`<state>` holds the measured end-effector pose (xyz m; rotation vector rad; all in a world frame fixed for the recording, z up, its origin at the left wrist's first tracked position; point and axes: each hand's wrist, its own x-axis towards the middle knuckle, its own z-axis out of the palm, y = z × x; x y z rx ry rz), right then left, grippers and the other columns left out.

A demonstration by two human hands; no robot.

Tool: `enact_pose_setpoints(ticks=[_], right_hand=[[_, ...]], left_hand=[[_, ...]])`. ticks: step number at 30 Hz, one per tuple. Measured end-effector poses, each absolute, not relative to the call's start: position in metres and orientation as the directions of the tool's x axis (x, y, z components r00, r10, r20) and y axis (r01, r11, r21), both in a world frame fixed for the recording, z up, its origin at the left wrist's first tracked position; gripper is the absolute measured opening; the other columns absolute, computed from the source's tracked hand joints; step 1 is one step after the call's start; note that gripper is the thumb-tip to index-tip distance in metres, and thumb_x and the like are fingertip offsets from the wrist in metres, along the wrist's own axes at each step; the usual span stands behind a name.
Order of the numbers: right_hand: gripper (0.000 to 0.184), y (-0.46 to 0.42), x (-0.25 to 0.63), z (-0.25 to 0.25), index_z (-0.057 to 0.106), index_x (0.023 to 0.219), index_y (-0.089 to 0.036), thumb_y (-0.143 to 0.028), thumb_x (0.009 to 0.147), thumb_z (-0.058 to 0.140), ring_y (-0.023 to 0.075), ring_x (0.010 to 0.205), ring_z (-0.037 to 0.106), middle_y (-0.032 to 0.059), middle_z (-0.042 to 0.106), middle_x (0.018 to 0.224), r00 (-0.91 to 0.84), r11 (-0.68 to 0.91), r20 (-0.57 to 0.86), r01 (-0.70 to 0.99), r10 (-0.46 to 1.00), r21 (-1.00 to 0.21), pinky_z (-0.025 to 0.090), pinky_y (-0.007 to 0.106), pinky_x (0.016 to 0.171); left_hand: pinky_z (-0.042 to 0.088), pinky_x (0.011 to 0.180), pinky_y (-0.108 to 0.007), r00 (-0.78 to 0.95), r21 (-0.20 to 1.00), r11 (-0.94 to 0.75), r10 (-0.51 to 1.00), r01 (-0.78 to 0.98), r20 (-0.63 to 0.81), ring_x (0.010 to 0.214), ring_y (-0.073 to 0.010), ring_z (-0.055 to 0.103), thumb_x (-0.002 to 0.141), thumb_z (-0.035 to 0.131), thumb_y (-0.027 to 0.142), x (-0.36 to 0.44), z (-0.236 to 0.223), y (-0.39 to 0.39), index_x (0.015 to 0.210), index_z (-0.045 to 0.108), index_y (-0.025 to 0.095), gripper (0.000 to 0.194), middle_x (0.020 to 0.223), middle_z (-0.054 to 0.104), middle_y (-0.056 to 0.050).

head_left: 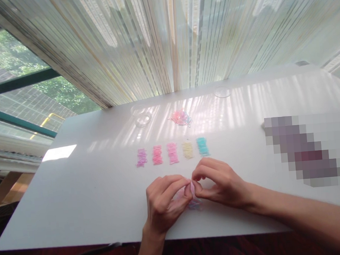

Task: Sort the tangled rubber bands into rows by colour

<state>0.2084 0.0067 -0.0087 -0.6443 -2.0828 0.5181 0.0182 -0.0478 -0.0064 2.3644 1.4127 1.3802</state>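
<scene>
My left hand (167,198) and my right hand (218,182) meet above the white table, thumb and forefinger pinched on each. Their fingertips almost touch; whatever lies between them is too small to make out. Under the fingers shows a loose pile of pink and pale blue thin strands (195,204), partly hidden by my hands. Beyond them runs a row of small stacks of thin coloured strands: purple (141,157), coral (157,155), pink (172,153), pale yellow (187,150) and turquoise (202,146). The turquoise stack is nearest my right hand.
A mixed heap of pastel strands (181,117) lies farther back on the white table (104,187). A clear round container (143,119) stands left of it, and a clear ring-shaped item (222,92) lies back right. A blurred-out object (304,150) is at the right. String curtains (169,37) hang behind.
</scene>
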Motion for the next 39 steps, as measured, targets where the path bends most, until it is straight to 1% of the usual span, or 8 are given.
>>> enact_pose_setpoints(ticks=[8,11,13,15,19,27,33,39], right_hand=[[0.017,0.008,0.211,-0.007,0.059,0.078,-0.019,-0.009,0.092,0.057,0.0151,0.062,0.045,0.0001,0.055,0.067,-0.546,0.857,0.662,0.306,0.514,-0.414,0.037,0.028,0.059],[0.017,0.008,0.211,-0.006,0.059,0.079,-0.019,-0.012,0.095,0.058,0.0155,0.063,0.045,0.0007,0.057,0.068,-0.559,0.866,0.663,0.290,0.499,-0.408,0.038,0.029,0.059],[0.012,0.008,0.211,-0.007,0.061,0.083,-0.018,-0.014,0.094,0.059,0.0153,0.065,0.049,0.0014,0.060,0.072,-0.556,0.843,0.641,0.259,0.530,-0.472,0.041,0.028,0.061],[0.005,0.008,0.211,-0.007,0.064,0.090,-0.017,-0.017,0.093,0.061,0.0147,0.068,0.054,0.0024,0.063,0.077,-0.552,0.782,0.587,0.220,0.592,-0.583,0.045,0.026,0.062],[0.004,0.008,0.213,-0.006,0.067,0.094,-0.017,-0.019,0.093,0.063,0.0126,0.070,0.059,0.0015,0.065,0.079,-0.584,0.654,0.469,0.147,0.663,-0.742,0.048,0.022,0.065],[0.006,0.011,0.213,-0.006,0.067,0.085,-0.018,-0.017,0.091,0.066,0.0107,0.068,0.059,-0.0003,0.065,0.075,-0.623,0.596,0.417,0.099,0.662,-0.797,0.047,0.021,0.065],[0.006,0.011,0.213,-0.001,0.066,0.083,-0.018,-0.017,0.088,0.069,0.0099,0.066,0.059,-0.0010,0.067,0.073,-0.639,0.439,0.291,0.082,0.712,-0.895,0.048,0.019,0.063],[0.009,0.013,0.214,0.005,0.066,0.080,-0.017,-0.018,0.090,0.067,0.0100,0.063,0.058,-0.0015,0.066,0.070,-0.673,0.378,0.216,0.102,0.707,-0.920,0.046,0.020,0.060]], left_hand=[[0.050,0.061,-0.024,0.192,0.540,-0.563,0.782,0.625,0.593,0.070,-0.0136,0.067,0.082,0.069,0.003,0.018,-0.008,-0.050,0.091,0.067,0.020,0.019,0.081,0.072,0.000],[0.050,0.060,-0.023,0.171,0.594,-0.547,0.804,0.591,0.570,0.068,-0.0122,0.064,0.081,0.068,0.002,0.018,-0.008,-0.050,0.091,0.067,0.020,0.021,0.081,0.070,0.000],[0.049,0.058,-0.022,0.158,0.616,-0.536,0.814,0.577,0.560,0.064,-0.0107,0.060,0.081,0.068,0.002,0.018,-0.008,-0.049,0.091,0.067,0.020,0.021,0.081,0.069,0.001],[0.047,0.055,-0.022,0.146,0.626,-0.532,0.815,0.570,0.560,0.059,-0.0093,0.054,0.081,0.069,0.003,0.018,-0.008,-0.049,0.092,0.067,0.021,0.021,0.082,0.069,0.001],[0.045,0.051,-0.021,0.136,0.638,-0.525,0.820,0.563,0.555,0.057,-0.0083,0.050,0.082,0.069,0.004,0.017,-0.009,-0.049,0.093,0.066,0.020,0.020,0.083,0.069,0.000],[0.047,0.052,-0.021,0.151,0.642,-0.532,0.821,0.552,0.551,0.058,-0.0094,0.053,0.081,0.068,0.004,0.016,-0.009,-0.049,0.091,0.065,0.020,0.019,0.082,0.069,0.000],[0.053,0.061,-0.023,0.188,0.641,-0.557,0.813,0.529,0.551,0.067,-0.0120,0.063,0.084,0.068,0.003,0.015,-0.007,-0.049,0.094,0.066,0.021,0.021,0.083,0.070,-0.001],[0.055,0.062,-0.023,0.193,0.653,-0.548,0.823,0.523,0.535,0.070,-0.0127,0.066,0.085,0.067,0.004,0.014,-0.008,-0.050,0.097,0.067,0.022,0.021,0.086,0.069,-0.001]])
